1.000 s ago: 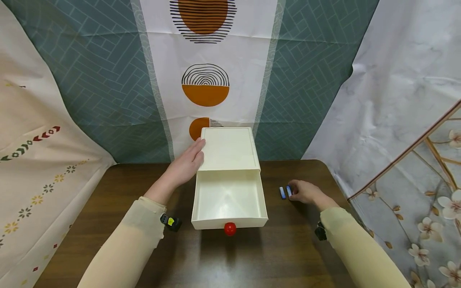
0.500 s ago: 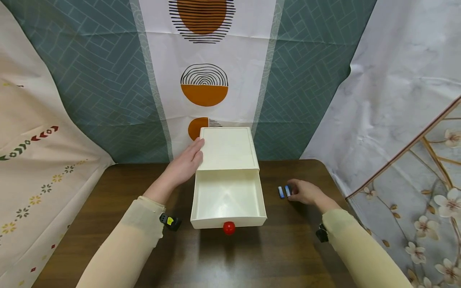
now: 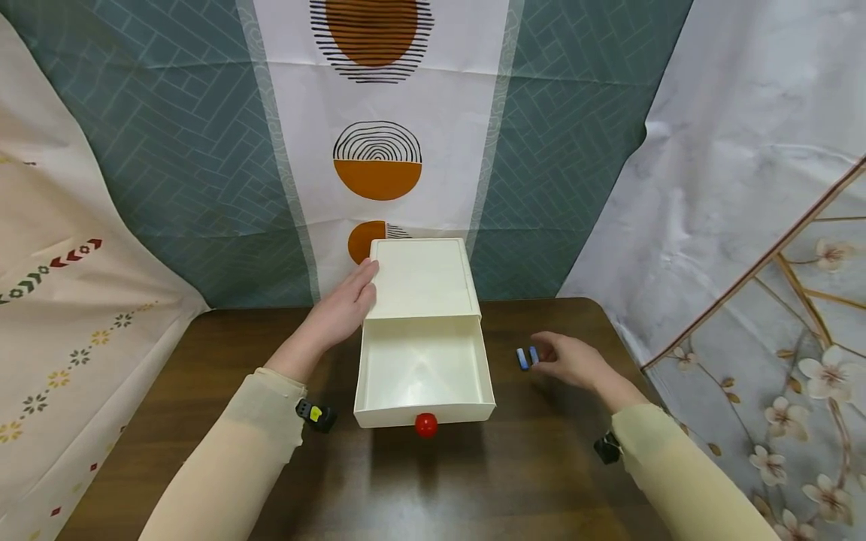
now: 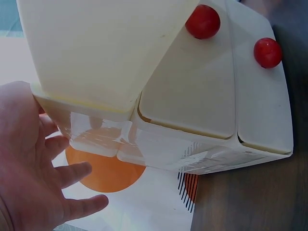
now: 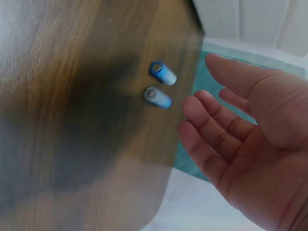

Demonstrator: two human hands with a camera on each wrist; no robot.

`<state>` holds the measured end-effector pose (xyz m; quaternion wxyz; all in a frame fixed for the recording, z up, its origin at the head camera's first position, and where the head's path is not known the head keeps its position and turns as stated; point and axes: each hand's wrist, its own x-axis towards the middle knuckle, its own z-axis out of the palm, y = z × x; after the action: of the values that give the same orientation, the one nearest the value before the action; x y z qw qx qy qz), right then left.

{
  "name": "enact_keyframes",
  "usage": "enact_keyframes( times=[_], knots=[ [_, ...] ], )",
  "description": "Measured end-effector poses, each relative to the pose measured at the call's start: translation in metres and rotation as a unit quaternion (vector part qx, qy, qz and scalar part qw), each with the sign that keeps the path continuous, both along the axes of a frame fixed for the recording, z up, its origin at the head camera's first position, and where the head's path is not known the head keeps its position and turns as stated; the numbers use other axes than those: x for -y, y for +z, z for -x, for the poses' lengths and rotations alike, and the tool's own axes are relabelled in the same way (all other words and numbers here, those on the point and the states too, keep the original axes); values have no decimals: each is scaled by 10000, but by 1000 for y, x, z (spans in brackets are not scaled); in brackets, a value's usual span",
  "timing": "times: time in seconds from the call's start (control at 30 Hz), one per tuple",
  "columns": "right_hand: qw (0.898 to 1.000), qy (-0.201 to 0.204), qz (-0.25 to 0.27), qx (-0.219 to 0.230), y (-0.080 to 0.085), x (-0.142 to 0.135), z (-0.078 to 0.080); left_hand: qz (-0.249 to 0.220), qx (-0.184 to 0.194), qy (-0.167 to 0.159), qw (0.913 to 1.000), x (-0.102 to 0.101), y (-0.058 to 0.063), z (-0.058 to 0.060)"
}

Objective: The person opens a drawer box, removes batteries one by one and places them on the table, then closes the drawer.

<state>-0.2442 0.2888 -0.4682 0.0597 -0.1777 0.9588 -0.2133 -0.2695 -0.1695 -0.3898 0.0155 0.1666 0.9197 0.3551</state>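
Observation:
A small white drawer cabinet (image 3: 422, 278) stands in the middle of the table with its top drawer (image 3: 425, 364) pulled out. No object shows inside that drawer, which has a red knob (image 3: 426, 425). My left hand (image 3: 338, 312) rests against the cabinet's left side, fingers fairly straight. On the right lie two small blue-and-white batteries (image 5: 158, 97), side by side and slightly apart. Close to them hovers my right hand (image 5: 250, 139), its fingers loosely bent; in the right wrist view a gap separates the fingertips from both batteries, and nothing is in the hand.
Below the pulled-out drawer, two shut drawers (image 4: 192, 86) with red knobs show in the left wrist view. The brown wooden table (image 3: 541, 466) ends at a patterned cloth (image 3: 575, 150) behind. Printed cloths also hang at left and right.
My right hand has drawn slightly up and away from the nearer battery, its fingers parting from it. The left hand stays on the cabinet. The head view has shifted a little.

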Motion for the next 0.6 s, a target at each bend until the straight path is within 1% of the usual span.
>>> enact_keyframes(
  times=[0.23,0.43,0.6],
  knots=[
    [9996,45,246,-98,15,11,-16,-11,-8,-60,10000,1,0,0],
    [9991,60,336,-256,28,19,-34,-33,8,-46,10000,1,0,1],
    [9986,106,454,-243,37,26,-46,-48,21,-19,10000,0,0,0]
  ],
)
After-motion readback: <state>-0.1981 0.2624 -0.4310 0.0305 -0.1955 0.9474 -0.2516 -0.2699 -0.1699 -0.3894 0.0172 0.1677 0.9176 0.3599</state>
